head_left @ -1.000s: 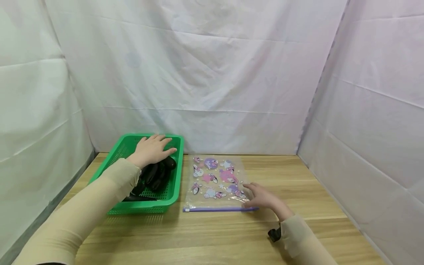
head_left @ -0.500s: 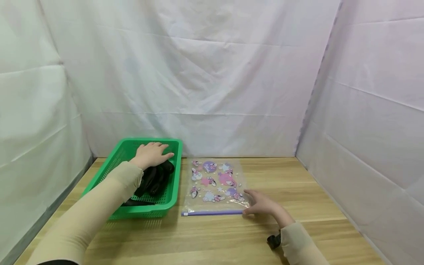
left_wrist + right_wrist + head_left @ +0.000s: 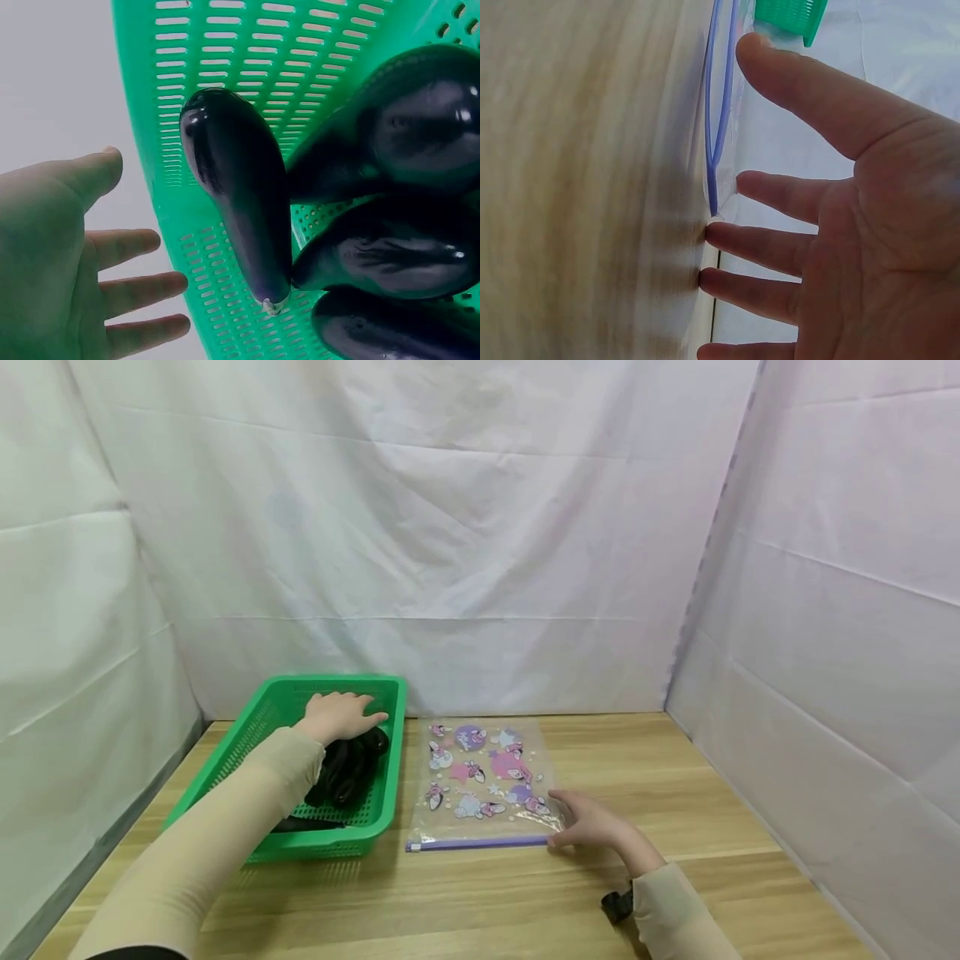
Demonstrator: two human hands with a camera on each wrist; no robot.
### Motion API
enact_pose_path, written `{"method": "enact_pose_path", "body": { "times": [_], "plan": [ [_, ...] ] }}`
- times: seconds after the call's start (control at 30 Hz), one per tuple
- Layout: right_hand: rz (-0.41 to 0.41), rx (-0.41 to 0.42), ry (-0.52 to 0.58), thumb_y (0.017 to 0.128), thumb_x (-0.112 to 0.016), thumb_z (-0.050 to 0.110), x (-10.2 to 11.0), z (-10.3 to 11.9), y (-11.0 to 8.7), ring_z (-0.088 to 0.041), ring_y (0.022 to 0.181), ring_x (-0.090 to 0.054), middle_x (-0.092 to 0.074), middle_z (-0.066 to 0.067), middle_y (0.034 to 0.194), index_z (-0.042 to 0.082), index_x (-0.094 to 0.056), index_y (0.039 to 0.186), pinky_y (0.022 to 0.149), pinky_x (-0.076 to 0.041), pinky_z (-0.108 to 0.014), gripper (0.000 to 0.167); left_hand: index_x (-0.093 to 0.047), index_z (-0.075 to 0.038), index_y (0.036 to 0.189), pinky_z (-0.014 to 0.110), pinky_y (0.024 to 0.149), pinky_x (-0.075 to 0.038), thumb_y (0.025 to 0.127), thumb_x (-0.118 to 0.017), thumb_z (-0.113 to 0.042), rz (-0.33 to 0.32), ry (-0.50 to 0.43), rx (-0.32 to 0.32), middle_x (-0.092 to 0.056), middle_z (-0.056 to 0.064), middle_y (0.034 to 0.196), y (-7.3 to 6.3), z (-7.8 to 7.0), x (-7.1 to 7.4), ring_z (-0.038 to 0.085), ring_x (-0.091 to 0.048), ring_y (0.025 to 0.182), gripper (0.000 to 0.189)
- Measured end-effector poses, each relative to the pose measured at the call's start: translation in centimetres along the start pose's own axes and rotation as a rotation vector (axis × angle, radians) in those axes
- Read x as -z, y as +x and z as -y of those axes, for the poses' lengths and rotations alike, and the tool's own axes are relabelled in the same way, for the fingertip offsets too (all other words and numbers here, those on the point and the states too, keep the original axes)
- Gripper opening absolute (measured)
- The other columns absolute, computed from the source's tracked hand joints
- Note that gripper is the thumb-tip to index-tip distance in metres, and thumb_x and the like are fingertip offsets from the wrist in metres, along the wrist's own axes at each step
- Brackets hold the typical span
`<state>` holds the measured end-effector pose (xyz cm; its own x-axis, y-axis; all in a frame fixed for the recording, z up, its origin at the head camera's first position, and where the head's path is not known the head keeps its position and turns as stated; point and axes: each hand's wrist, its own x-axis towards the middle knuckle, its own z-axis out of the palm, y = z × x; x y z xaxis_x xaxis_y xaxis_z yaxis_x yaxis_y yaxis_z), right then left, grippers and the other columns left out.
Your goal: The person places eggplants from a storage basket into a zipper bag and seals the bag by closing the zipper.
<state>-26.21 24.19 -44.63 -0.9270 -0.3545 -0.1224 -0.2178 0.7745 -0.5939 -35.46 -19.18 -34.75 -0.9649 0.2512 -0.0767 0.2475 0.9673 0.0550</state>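
Note:
Above the green basket [image 3: 400, 752] my left hand [image 3: 339, 717] hovers with fingers spread, holding nothing. Several dark, glossy eggplants [image 3: 240, 195] lie in the basket; from the head camera my hand and sleeve cover part of them. In the left wrist view my fingertips are close to the basket's rim. To the right, a clear zip bag [image 3: 483, 777] with pink and purple cartoon prints lies flat, its purple slider strip [image 3: 480, 843] toward me. My right hand [image 3: 588, 822] is at its near right corner, fingers extended and fingertips down at the wood [image 3: 706, 234].
A wooden table [image 3: 480, 902] carries the basket and bag. White cloth [image 3: 480, 527] hangs behind it and along both sides. A small black device [image 3: 618, 906] sits at my right wrist.
My right hand has come slightly down and closer to the bag's corner. The left hand stays over the basket. The whole view has shifted a little.

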Motion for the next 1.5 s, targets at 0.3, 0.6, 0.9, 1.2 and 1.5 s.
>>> {"method": "enact_pose_path", "body": {
  "times": [0.3,0.6,0.9,1.2,1.5],
  "plan": [
    [-0.006,0.033,-0.002,0.071,-0.085,0.028,-0.3,0.0,0.0,-0.045,0.133,-0.036,-0.041,-0.026,0.144,-0.002,-0.044,0.142,0.107,-0.027,-0.058,0.087,-0.038,-0.006,0.148,0.066,0.102,-0.024,0.099,-0.04,-0.054,0.068,0.009,0.016,-0.036,0.026,0.147,0.2,0.5,-0.5,0.049,-0.035,0.131,0.069],
    [-0.006,0.014,0.006,0.071,-0.085,0.03,-0.7,0.0,-0.2,-0.046,0.132,-0.037,-0.042,-0.027,0.143,-0.002,-0.045,0.141,0.106,-0.027,-0.059,0.087,-0.039,-0.001,0.146,0.064,0.099,-0.031,0.099,-0.042,-0.051,0.11,-0.054,0.029,-0.038,0.029,0.145,0.5,0.7,-1.8,0.052,-0.033,0.13,0.068],
    [-0.006,0.028,0.03,0.072,-0.084,0.028,-0.9,0.1,-0.5,-0.047,0.132,-0.036,-0.041,-0.029,0.143,-0.003,-0.044,0.141,0.106,-0.027,-0.06,0.086,-0.038,0.0,0.147,0.059,0.095,-0.04,0.1,-0.038,-0.051,0.155,-0.081,0.056,-0.038,0.029,0.145,0.4,0.3,-2.2,0.049,-0.04,0.127,0.069],
    [-0.005,0.047,0.034,0.073,-0.083,0.028,-0.6,0.2,-0.5,-0.047,0.132,-0.036,-0.04,-0.029,0.144,-0.004,-0.043,0.142,0.106,-0.027,-0.06,0.086,-0.04,0.001,0.146,0.06,0.092,-0.041,0.099,-0.041,-0.05,0.153,-0.088,0.053,-0.04,0.03,0.143,0.0,0.4,-1.9,0.05,-0.041,0.126,0.069],
    [-0.021,0.032,0.046,0.072,-0.084,0.027,-0.2,0.1,-1.2,-0.047,0.133,-0.035,-0.039,-0.028,0.145,-0.005,-0.042,0.142,0.107,-0.026,-0.059,0.088,-0.041,0.004,0.143,0.059,0.094,-0.04,0.1,-0.044,-0.038,0.127,-0.111,0.029,-0.04,0.03,0.143,0.2,-0.6,-1.6,0.051,-0.039,0.127,0.061]
  ]
}}
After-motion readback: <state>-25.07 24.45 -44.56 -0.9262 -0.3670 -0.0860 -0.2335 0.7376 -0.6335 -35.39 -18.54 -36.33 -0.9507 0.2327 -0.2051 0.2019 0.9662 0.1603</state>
